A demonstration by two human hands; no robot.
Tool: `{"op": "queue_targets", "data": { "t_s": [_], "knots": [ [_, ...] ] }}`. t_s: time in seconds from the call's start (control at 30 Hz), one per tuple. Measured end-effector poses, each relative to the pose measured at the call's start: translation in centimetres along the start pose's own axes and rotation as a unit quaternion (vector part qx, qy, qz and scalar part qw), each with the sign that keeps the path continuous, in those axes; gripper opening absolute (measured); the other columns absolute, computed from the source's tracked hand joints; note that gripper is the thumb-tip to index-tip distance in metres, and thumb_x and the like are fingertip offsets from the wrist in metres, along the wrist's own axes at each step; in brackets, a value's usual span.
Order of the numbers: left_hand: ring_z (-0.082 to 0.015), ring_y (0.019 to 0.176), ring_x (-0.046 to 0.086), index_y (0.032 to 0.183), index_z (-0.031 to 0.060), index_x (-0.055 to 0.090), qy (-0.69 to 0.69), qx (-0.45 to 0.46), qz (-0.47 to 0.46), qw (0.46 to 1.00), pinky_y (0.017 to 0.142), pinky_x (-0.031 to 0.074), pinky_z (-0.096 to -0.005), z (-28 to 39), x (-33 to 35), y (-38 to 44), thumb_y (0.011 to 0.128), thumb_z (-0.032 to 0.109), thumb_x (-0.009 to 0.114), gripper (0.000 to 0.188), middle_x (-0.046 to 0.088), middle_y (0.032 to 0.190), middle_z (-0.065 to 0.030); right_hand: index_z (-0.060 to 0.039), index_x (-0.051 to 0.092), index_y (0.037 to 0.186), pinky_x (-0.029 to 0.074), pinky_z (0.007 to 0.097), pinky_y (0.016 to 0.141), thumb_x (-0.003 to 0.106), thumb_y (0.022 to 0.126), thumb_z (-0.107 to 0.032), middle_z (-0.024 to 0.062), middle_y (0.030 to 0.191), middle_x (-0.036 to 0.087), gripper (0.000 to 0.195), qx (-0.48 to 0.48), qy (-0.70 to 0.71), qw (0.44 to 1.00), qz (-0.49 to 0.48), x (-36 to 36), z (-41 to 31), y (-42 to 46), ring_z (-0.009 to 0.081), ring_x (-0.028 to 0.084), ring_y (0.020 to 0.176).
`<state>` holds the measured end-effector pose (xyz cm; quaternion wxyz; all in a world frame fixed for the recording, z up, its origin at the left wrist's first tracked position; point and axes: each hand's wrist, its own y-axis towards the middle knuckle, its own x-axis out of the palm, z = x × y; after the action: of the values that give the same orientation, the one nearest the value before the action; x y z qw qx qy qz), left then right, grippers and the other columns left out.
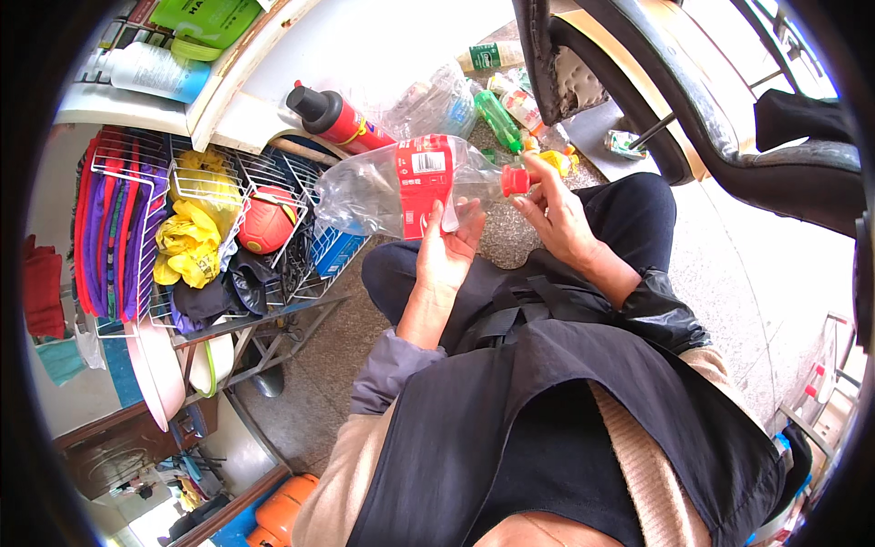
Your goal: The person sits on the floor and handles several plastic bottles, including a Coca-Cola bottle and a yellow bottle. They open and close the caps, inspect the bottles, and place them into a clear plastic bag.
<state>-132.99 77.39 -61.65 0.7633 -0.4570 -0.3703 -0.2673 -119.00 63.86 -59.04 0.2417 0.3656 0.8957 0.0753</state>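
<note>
A large clear plastic bottle (362,195) with a red label and a red screw cap (515,181) lies level in the air above my lap. My left hand (448,243) supports it from below, with the thumb on the label. At the neck end, the fingers of my right hand (557,208) are around the cap, which sits at the bottle's mouth. The bottle looks empty. On the floor beyond it are a green plastic bottle (497,121), several other bottles and a clear plastic bag (441,102).
At left, a white wire rack (154,232) holds folded cloths, yellow plastic bags (191,243) and a red ball (266,222). A red canister with a black cap (342,123) stands beyond the bottle. A black chair (738,157) is at upper right, an orange gas cylinder (284,509) at lower left.
</note>
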Motion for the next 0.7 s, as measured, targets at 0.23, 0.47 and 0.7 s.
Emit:
{"op": "queue_targets", "data": {
  "t_s": [0.23, 0.47, 0.7],
  "knots": [
    [-0.0252, 0.099, 0.057, 0.109, 0.0075, 0.051, 0.020, 0.051, -0.004, 0.998, 0.084, 0.050, -0.0405, -1.2, 0.5, 0.3, 0.087, 0.024, 0.055, 0.028, 0.058, 0.107, -0.0083, -0.0016, 0.045, 0.105, 0.035, 0.0194, 0.042, 0.049, 0.091, -0.015, 0.0023, 0.068, 0.051, 0.020, 0.147, 0.248, 0.957, 0.033, 1.6, 2.1, 0.8, 0.0047, 0.041, 0.047],
    [-0.0255, 0.106, 0.053, 0.117, 0.0069, 0.047, 0.112, 0.036, -0.074, 0.990, 0.086, 0.048, -0.0407, 1.7, 1.6, 2.2, 0.085, 0.031, 0.056, 0.041, 0.055, 0.111, -0.0089, -0.0020, 0.043, 0.111, 0.037, 0.0197, 0.036, 0.059, 0.085, -0.016, 0.0036, 0.070, 0.053, 0.034, 0.189, 0.258, 0.947, -0.028, 1.1, 0.2, 2.9, 0.0077, 0.051, 0.045],
    [-0.0257, 0.106, 0.052, 0.129, 0.0096, 0.030, 0.171, 0.087, -0.070, 0.979, 0.090, 0.040, -0.0419, 7.5, -1.6, 5.0, 0.087, 0.041, 0.050, 0.057, 0.051, 0.117, -0.0136, -0.0026, 0.052, 0.102, 0.041, 0.0224, 0.042, 0.064, 0.080, -0.016, 0.0053, 0.067, 0.058, 0.028, 0.032, 0.033, 0.989, 0.138, -2.0, -4.5, 14.9, 0.0083, 0.053, 0.047]
  ]
}}
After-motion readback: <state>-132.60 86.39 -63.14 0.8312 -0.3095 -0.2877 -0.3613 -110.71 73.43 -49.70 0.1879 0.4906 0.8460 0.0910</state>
